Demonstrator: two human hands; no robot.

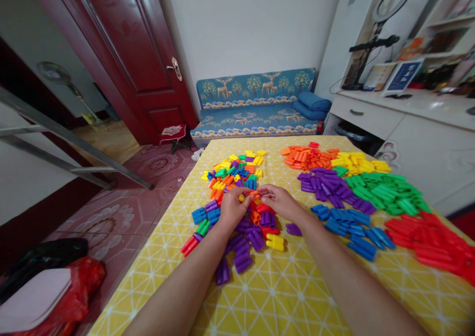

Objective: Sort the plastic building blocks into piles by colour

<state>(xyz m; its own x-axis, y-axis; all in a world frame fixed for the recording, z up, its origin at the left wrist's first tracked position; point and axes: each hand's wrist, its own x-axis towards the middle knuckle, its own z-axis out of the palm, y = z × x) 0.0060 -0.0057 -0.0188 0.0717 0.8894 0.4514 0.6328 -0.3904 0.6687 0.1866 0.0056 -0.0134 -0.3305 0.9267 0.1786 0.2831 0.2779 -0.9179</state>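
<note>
A small orange plastic block [253,194] sits between the fingertips of both hands, just above the near end of a loose heap of mixed plastic blocks [256,229]. The heap lies in the middle of the counter [289,296], which is covered with a yellow cloth printed with white lines. The left hand [230,210] curls in from the left with its fingers bunched and pinching that block. The right hand [282,202] comes in from the other side, fingers drawn together, with its tips on the same block or one touching it; the exact hold is too small to make out. Purple, red, green, blue and yellow blocks lie jumbled under and around the hands, with a single purple block [294,229] just beside the right wrist. A second mixed heap [233,172] lies farther along the counter, beyond the left hand. To the right, well apart from the jumble, the blocks lie in one-colour heaps: orange [306,159], yellow [358,163], purple [332,185], green [389,190], blue [351,224] and red [434,242]. Judging by their bulk, well over half the blocks are already grouped by colour, and the two mixed heaps are what is left. Past the counter stand a blue patterned sofa [256,106], a dark red door [137,54] and a white cabinet [408,128].
</note>
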